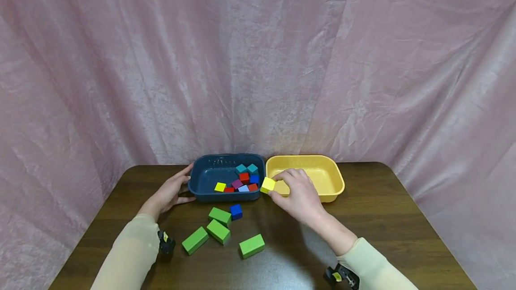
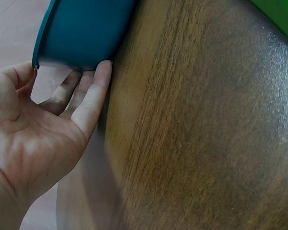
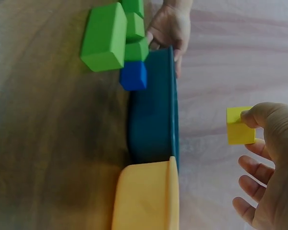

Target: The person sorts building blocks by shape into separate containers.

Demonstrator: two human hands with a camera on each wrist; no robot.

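Note:
My right hand (image 1: 297, 196) pinches a yellow cube (image 1: 268, 185) between thumb and finger, above the spot where the two tubs meet. In the right wrist view the yellow cube (image 3: 240, 125) is held up over tub height, the other fingers spread loosely. Fingers of my left hand (image 1: 171, 192) rest against the left end of the dark blue tub (image 1: 225, 197). The left wrist view shows this hand (image 2: 48, 124) with its palm turned up and its fingertips at the tub's rim and lower wall. Several small cubes in red, blue, teal, purple and yellow lie inside that tub.
A yellow tub (image 1: 322, 178) stands beside the dark blue one, at the back of the wooden table (image 1: 363, 236). In front lie several green blocks (image 1: 252, 246) and a blue cube (image 1: 236, 211). A pink curtain (image 1: 258, 66) hangs right behind the table.

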